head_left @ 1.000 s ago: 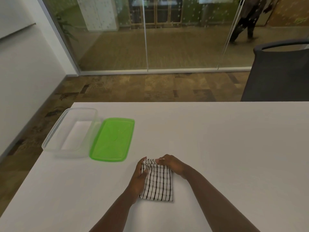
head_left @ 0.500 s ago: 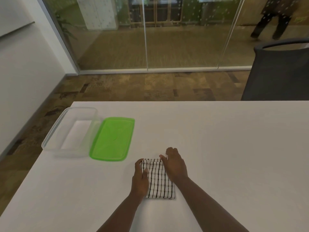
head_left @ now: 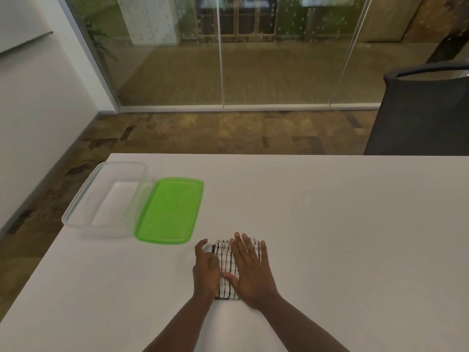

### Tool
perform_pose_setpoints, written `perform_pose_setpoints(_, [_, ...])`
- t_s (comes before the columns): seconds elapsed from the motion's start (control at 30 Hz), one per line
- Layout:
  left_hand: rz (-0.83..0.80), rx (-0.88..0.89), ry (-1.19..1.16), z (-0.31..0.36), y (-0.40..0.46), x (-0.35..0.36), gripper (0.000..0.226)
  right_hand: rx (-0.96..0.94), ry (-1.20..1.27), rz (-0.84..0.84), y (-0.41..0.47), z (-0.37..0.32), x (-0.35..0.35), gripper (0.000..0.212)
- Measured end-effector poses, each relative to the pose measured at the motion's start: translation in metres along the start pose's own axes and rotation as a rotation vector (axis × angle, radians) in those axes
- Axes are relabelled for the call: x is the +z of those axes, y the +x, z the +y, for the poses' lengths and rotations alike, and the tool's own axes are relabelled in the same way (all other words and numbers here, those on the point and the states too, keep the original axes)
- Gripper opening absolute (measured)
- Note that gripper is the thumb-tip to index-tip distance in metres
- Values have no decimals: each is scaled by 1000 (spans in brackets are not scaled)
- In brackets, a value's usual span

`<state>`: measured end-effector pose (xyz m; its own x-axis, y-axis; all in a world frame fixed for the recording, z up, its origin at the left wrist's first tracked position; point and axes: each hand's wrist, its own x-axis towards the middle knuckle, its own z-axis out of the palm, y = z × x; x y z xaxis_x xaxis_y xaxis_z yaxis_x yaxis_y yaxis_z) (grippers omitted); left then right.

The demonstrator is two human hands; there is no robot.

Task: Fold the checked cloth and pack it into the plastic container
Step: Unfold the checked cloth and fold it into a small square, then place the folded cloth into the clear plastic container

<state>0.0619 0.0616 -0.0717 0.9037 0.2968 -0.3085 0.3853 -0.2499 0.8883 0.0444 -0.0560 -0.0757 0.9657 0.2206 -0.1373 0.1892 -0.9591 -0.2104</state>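
Note:
The black-and-white checked cloth [head_left: 226, 262] lies folded into a small rectangle on the white table [head_left: 330, 224]. My right hand [head_left: 251, 269] lies flat on top of it, fingers spread, covering its right half. My left hand [head_left: 206, 270] rests against the cloth's left edge, fingers loosely curled and gripping nothing. The clear plastic container [head_left: 106, 199] stands open at the table's left edge, well to the upper left of the cloth. Its inside shows nothing in it.
The green lid [head_left: 170, 210] lies flat beside the container, between it and the cloth. A dark chair [head_left: 426, 110] stands behind the table's far right. The table's left edge runs close past the container. A glass wall lies beyond.
My right hand has gone from pinching the cloth's top edge to lying flat and spread over it. My left hand stayed at the left edge. The cloth looks a little more compact.

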Motion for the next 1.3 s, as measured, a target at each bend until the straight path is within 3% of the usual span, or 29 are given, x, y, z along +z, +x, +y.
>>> perform_pose_setpoints(0.13, [167,69,70,-6,0,-8,33,-18,-47,10,2,2,7,70])
perform_pose_setpoints(0.3, [-51,111,302,-17,-9,-18,50,-48,-27,-11,8,5,9,69])
perform_pose_setpoints(0.4, [-85,90,339,-15,-8,-18,56,-64,269,-61,13,13,3,77])
perform_pose_setpoints(0.43, [-90,75,337,-14,-8,-19,58,-33,374,5,11,14,0,76])
perform_pose_setpoints(0.53, [-105,18,336,-12,-7,-19,60,292,569,299,-1,14,-7,67])
perform_pose_setpoints(0.63, [-125,-52,339,-8,-7,-15,57,578,632,177,-7,8,-8,71])
perform_pose_setpoints(0.7, [-143,-102,309,-3,-7,-12,49,657,731,59,-7,3,-14,73])
perform_pose_setpoints(0.8, [-133,-183,176,2,-7,-14,35,748,989,9,-8,0,-23,63])
perform_pose_setpoints(0.9, [-175,-207,0,5,-4,-20,33,735,1302,16,-10,-3,-31,42])
perform_pose_setpoints(1.03, [-191,-154,-109,10,-4,-27,33,604,1553,-15,-10,-13,-45,38])
perform_pose_setpoints(1.2, [-164,13,-42,22,-1,-35,42,529,1614,-3,-6,-18,-49,47])
perform_pose_setpoints(1.3, [-132,207,66,32,8,-52,49,526,1627,57,0,-20,-52,48])
